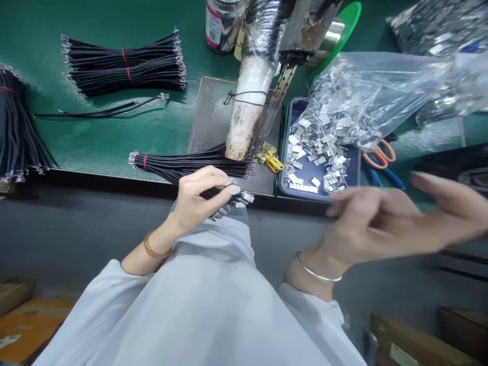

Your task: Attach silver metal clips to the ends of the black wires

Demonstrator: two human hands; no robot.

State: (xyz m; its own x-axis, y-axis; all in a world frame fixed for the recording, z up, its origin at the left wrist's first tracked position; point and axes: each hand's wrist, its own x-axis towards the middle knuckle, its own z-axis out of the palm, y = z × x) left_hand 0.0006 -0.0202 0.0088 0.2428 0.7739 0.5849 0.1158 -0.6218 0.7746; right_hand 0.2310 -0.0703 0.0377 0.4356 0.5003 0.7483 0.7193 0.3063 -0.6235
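At the bench's front edge, my left hand [204,193] is closed, thumb and forefinger pinched together. Black cable shows between its fingers, and small silver metal plugs [247,197] stick out beside and below them. Just behind it, a bundle of black cables [171,163] with a red tie lies under the soldering iron [284,84]. My right hand [381,218], blurred by motion, is in the air in front of a blue tray [354,173] of loose metal connector shells [331,168]. Its fingers are apart, some bent, and I see nothing held in them.
Yellow cutters [273,161] lie left of the tray. Orange-handled scissors [383,155] are at its right. A plastic bag [381,96] of shells slumps over the tray. More cable bundles [125,66] and a jar [223,25] stand farther back. Cardboard boxes [415,338] sit below.
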